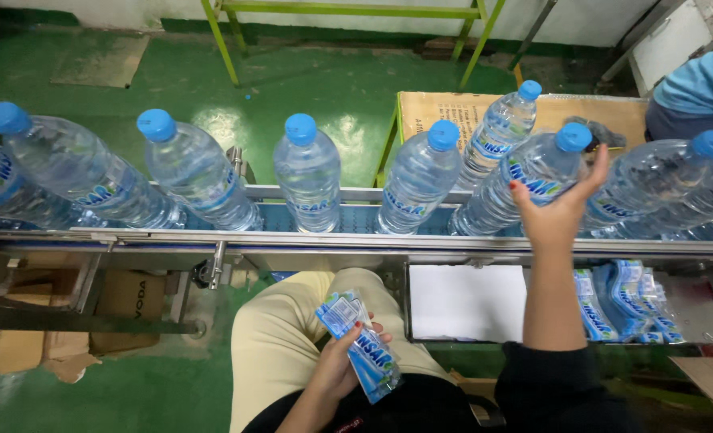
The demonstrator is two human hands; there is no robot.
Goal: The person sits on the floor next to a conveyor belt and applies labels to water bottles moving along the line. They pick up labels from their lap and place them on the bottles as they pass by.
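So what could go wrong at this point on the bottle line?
The right hand grips one clear plastic blue-capped bottle standing close to its neighbour bottle; a nudge could tip either off the narrow steel conveyor. The left hand holds loose blue-and-white label sleeves over the lap, where they might slip to the green floor.

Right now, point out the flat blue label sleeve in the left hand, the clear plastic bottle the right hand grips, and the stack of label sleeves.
Flat blue label sleeve (363,353): head view, middle.
Clear plastic bottle (533,172): head view, shoulder.
Stack of label sleeves (621,301): head view, top sleeve.
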